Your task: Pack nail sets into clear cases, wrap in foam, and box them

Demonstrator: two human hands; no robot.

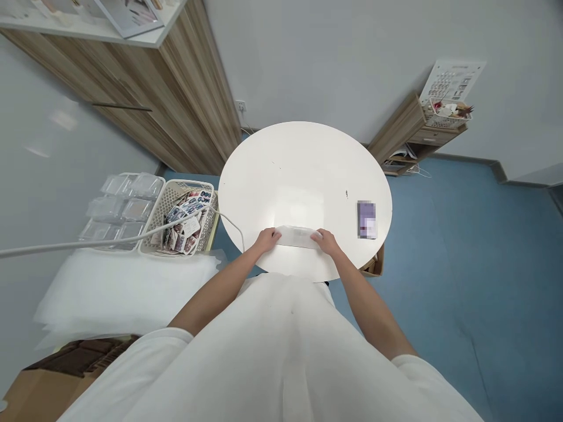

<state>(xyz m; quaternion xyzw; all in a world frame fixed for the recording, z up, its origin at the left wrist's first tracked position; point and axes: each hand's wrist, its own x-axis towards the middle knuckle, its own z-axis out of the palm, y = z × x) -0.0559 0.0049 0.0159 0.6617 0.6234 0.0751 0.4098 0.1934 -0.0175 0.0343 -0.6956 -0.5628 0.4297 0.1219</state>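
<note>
Between my hands, at the near side of the round white table (281, 170), is a translucent whitish plastic sheet (298, 237). It forms a flat strip running left to right, and whether it is folded or wrapped around something I cannot tell. My left hand (266, 240) grips its left end, with the thumb along the edge. The right end is pinched by the thumb and fingers of my right hand (326, 241). To the right on the tabletop lies a purple item (366, 219), blurred out by pixelation.
Left of the table stand a white basket of printed cards (187, 220), a basket of clear plastic boxes (125, 205) and a pile of translucent sheets (127, 290). A white cable (132, 239) crosses above them. A cardboard box (48, 387) is at lower left; a wooden cabinet (193, 88) stands behind.
</note>
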